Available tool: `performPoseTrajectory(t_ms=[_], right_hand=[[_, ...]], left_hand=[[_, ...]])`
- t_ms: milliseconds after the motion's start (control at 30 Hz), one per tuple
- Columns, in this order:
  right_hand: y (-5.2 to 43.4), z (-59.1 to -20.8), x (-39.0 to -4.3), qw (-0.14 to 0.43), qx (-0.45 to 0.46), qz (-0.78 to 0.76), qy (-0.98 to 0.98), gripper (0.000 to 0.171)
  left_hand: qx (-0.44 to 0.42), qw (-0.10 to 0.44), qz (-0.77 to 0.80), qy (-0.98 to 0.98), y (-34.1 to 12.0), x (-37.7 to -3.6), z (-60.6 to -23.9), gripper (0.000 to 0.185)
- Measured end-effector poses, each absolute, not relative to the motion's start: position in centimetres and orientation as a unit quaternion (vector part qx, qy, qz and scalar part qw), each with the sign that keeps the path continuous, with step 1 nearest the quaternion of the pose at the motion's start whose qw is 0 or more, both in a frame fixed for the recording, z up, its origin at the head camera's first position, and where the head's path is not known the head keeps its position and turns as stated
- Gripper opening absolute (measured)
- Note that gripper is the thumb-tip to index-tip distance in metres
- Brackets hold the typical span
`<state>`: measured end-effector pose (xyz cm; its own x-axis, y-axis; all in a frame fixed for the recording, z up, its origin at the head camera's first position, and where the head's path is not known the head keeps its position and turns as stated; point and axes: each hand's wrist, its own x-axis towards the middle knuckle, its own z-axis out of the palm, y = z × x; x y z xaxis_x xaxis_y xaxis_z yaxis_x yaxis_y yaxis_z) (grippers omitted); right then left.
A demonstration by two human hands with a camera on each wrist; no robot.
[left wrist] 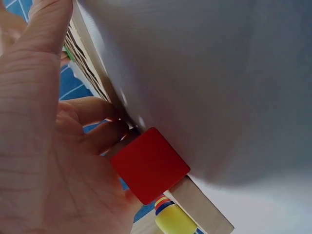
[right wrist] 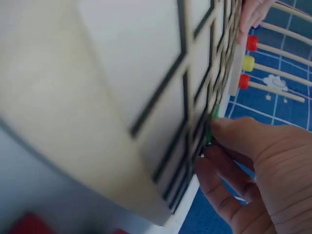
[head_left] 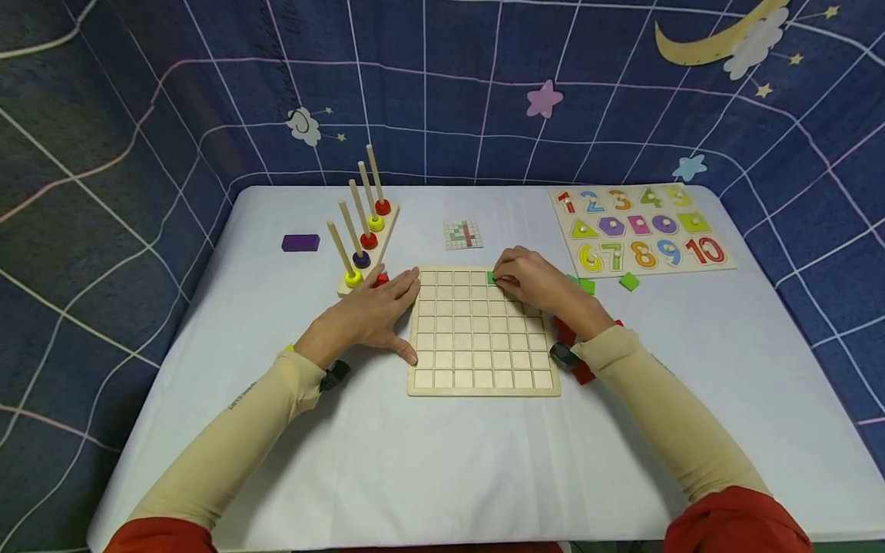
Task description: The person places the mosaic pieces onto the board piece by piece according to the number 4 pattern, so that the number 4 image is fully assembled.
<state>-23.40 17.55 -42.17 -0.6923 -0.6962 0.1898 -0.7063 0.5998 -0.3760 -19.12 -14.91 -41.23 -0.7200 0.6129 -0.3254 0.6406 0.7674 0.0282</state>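
A wooden grid board [head_left: 482, 388] with rows of square cells lies flat on the white table. My left hand [head_left: 369, 311] rests along its left edge, thumb spread toward the near corner and fingers extended. Beside that hand is a red block [left wrist: 149, 165], near the peg stand [head_left: 397, 219]. My right hand [head_left: 535, 280] is at the board's far edge, pinching a green square tile [head_left: 492, 278] at a top-row cell. In the right wrist view, thumb and fingertips meet on the green tile [right wrist: 213, 124], which is mostly hidden.
Green tiles [head_left: 629, 282] and red tiles [head_left: 584, 373] lie right of the board, partly under the right arm. Behind stand a small pattern card [head_left: 462, 234] and a number puzzle [head_left: 664, 265]. A purple block [head_left: 300, 243] is at the left.
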Motion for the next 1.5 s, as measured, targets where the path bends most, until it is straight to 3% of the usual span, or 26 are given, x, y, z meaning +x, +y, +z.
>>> performPoseTrajectory(t_ms=[233,733,967,1200,1500], right_hand=[[18.3,-40.9,-23.0,-0.04,0.37,0.227,-0.9,0.022],[22.3,-38.6,-22.2,-0.032,0.323,0.189,-0.927,0.036],[24.3,-38.4,-21.8,-0.027,0.306,0.177,-0.935,0.037],[26.1,-38.8,-21.5,-0.059,0.273,0.166,-0.946,0.039],[27.0,-40.0,-21.6,-0.081,0.239,0.159,-0.954,0.031]], left_hand=[[0.342,0.159,-0.043,0.925,-14.9,-19.1,-41.3,0.139],[0.332,0.165,-0.04,0.928,-14.8,-19.1,-41.2,0.139],[0.327,0.167,-0.04,0.929,-14.7,-19.2,-41.1,0.139],[0.329,0.168,-0.036,0.929,-14.7,-19.2,-41.2,0.139],[0.329,0.168,-0.033,0.929,-14.6,-19.1,-41.4,0.139]])
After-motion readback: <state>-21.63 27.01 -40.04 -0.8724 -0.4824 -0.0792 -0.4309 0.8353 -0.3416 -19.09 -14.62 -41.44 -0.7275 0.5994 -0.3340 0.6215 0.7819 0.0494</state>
